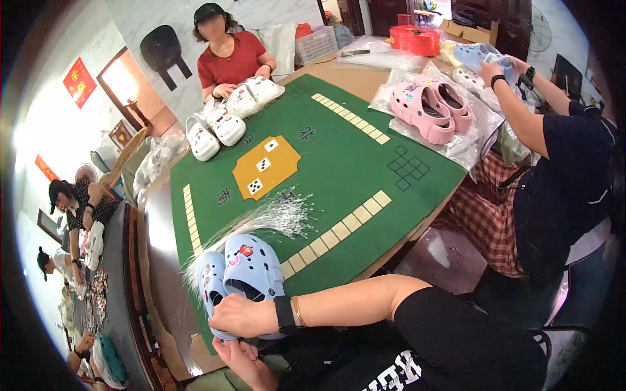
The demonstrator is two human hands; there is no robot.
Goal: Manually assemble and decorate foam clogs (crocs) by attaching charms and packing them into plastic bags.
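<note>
A pair of light blue clogs (256, 264) with colourful charms stands at the near left corner of the green table mat. My right hand (244, 316), with a black band at the wrist, is closed at the heel end of the pair. Just below it my left hand (240, 357) has its fingers curled against the heels, partly hidden by the right hand. Any small thing between the fingers is hidden. Behind the toes lies a spread bundle of thin, clear plastic strands (277, 216).
The green mat (352, 166) covers the table. White clogs (228, 128) lie before a person in red (231, 58). Pink clogs (430, 107) sit on clear bags, near a person in dark clothes (574, 150) handling a bagged blue pair. Other people work at a dark table (124, 260) on the left.
</note>
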